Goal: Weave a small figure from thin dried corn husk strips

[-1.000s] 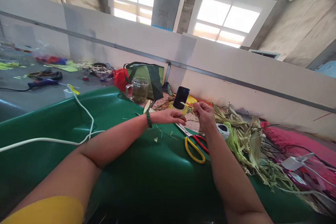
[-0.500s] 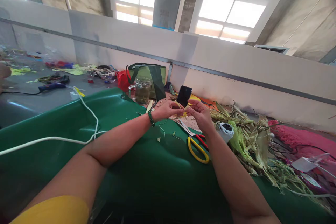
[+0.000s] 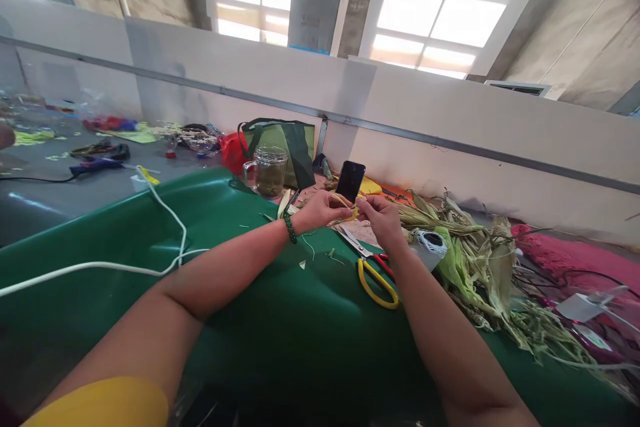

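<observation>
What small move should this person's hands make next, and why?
Perhaps ease the right hand slightly outward to straighten the pale strip: it looks curved at the left hand, and the two hands are very close together. Whether the right one grips it is too small to tell, so check that first.

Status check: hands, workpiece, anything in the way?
Left hand, right hand pinching. Pale strip between them. Scissors lying beside right forearm.

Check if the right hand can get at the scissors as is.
Likely yes: scissors lie close to the right hand, yellow handle uncovered. But that hand pinches a strip, and its forearm partly hides the red handle.
</observation>
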Tool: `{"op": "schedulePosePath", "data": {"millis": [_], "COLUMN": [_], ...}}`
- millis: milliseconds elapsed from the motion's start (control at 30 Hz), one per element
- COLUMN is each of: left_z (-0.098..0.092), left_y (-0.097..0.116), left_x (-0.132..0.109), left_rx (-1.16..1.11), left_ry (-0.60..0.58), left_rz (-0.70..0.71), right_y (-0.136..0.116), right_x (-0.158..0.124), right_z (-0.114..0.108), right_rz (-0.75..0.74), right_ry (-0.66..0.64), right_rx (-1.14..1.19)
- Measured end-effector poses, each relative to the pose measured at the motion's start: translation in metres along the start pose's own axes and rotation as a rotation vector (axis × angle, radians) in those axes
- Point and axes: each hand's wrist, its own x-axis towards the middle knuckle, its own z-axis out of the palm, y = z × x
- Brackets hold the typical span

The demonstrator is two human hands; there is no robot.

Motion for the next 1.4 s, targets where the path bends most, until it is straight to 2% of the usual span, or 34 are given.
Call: {"op": "schedulePosePath", "data": {"millis": [67, 167, 300, 500, 700, 767, 867, 967, 1067, 1167, 1267, 1400], "left_z": [-0.002, -0.005, -0.006, -0.005, -0.005, -0.005, -0.006, -0.006, -0.006, -0.006, -0.007, -0.010], "left_y": [0.001, 0.002, 0.002, -0.002, 0.000, 0.002, 0.003, 0.003, 0.002, 0.001, 0.004, 0.008], "left_x": [0.001, 0.001, 0.002, 0.004, 0.001, 0.001, 0.001, 0.001, 0.001, 0.001, 0.001, 0.001], "left_rx": [-0.023, -0.132, -0.277, -0.250, -0.040, -0.039, -0.119, -0.200, -0.200, -0.097, 0.012, -0.008], "left_ry": [-0.007, 0.009, 0.065, 0.057, -0.122, -0.156, -0.113, -0.052, -0.076, -0.122, -0.110, -0.147], "left_rz": [-0.032, -0.130, -0.212, -0.196, -0.101, -0.092, -0.126, -0.161, -0.151, -0.075, 0.010, -0.028], "right_y": [0.000, -0.003, -0.007, -0.004, -0.003, -0.001, -0.002, -0.005, -0.008, -0.009, -0.010, -0.012], "right_x": [0.000, -0.001, -0.001, -0.001, -0.006, -0.004, 0.001, 0.000, -0.006, -0.009, -0.009, -0.010], "right_z": [0.001, 0.001, -0.002, -0.002, 0.001, 0.000, -0.003, -0.003, 0.000, 0.002, 0.002, 0.005], "right_rz": [0.073, 0.075, 0.005, -0.091, -0.288, -0.288, -0.211, -0.144, -0.191, -0.237, -0.187, -0.137], "right_ry": [-0.010, -0.017, -0.056, -0.035, 0.029, 0.080, 0.141, 0.038, -0.063, -0.051, -0.069, -0.110], "right_rx": [0.115, 0.245, 0.181, 0.015, -0.143, -0.154, -0.057, 0.028, -0.041, -0.107, -0.067, 0.039]}}
